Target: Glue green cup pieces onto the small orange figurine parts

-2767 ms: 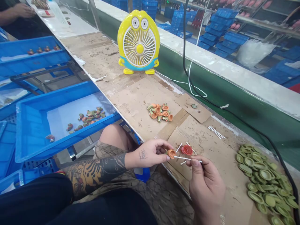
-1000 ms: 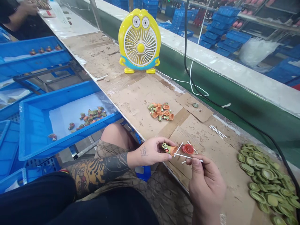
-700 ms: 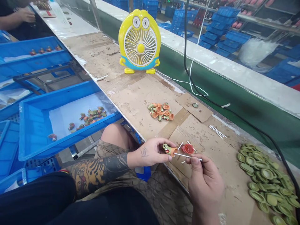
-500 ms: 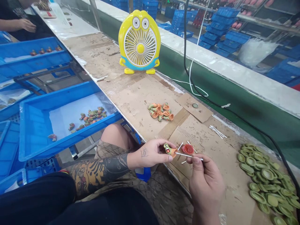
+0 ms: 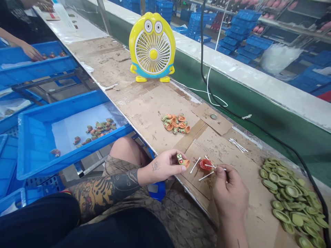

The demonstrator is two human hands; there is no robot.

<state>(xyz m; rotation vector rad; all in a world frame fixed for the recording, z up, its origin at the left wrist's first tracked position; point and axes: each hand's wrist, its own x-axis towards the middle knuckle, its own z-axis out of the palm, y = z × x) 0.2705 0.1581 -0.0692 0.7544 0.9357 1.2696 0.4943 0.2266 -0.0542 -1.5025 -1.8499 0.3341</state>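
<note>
My left hand (image 5: 163, 166) pinches a small green and orange toy figure (image 5: 181, 160) at the near edge of the cardboard-covered bench (image 5: 144, 110). My right hand (image 5: 229, 193) grips a white cotton swab (image 5: 215, 167); the swab's tip rests in a small red cap (image 5: 205, 164) on the cardboard. Two loose swabs (image 5: 200, 170) lie beside the cap. A small heap of the same green and orange figures (image 5: 176, 124) sits further back on the bench.
A pile of green oval parts (image 5: 292, 196) lies at right. A yellow desk fan (image 5: 152, 46) stands behind, with cables (image 5: 214, 98) trailing. Blue trays (image 5: 62, 134) with figures sit at left. Another person's hand (image 5: 32, 52) reaches into the far tray. More swabs (image 5: 238, 144) lie nearby.
My right hand drew the swab away from the figure and dipped its tip into the red cap. My left hand turned the figure and pulled back slightly. The other person's hand reached into the far tray.
</note>
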